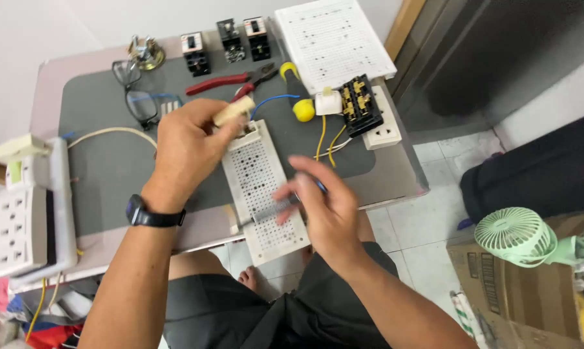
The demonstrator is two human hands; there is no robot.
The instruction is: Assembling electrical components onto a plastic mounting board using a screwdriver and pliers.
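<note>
Head view, one item in hand: a white perforated board point(263, 187), long and narrow, lying lengthwise over the near edge of the table point(395, 178), its near end hanging past the edge above the person's lap. Left hand point(188, 145), with a black wristwatch point(151, 214) on its wrist, is closed in a pinch on a small cream-coloured block point(235, 110) at the board's far end. Right hand point(324, 207) is blurred; its fingers are curled round a slim tool with a blue handle point(320, 186), and a thin metal shaft point(269, 213) runs from the hand leftward across the board's near half; whether the tip touches the board cannot be told. Under the board: a dark grey mat point(111, 168) covering most of the tabletop. Just beyond the left hand: red-handled pliers point(230, 81) and a yellow-and-black screwdriver point(296, 94). To the right of these: a small white block point(328, 103), a black terminal part with brass contacts point(360, 105) resting on a white wall socket point(383, 129), with yellow wires point(324, 139) and a blue wire point(272, 100) trailing toward the board. Far edge: three black-and-white switch modules point(224, 45), a second white perforated board point(334, 42), a metal fitting point(145, 53). Left part of the mat: black-framed spectacles point(133, 90). Left edge: a white multi-socket power strip point(23, 220). On the floor at right: a pale green fan point(515, 236) beside a cardboard box point(518, 291).
</note>
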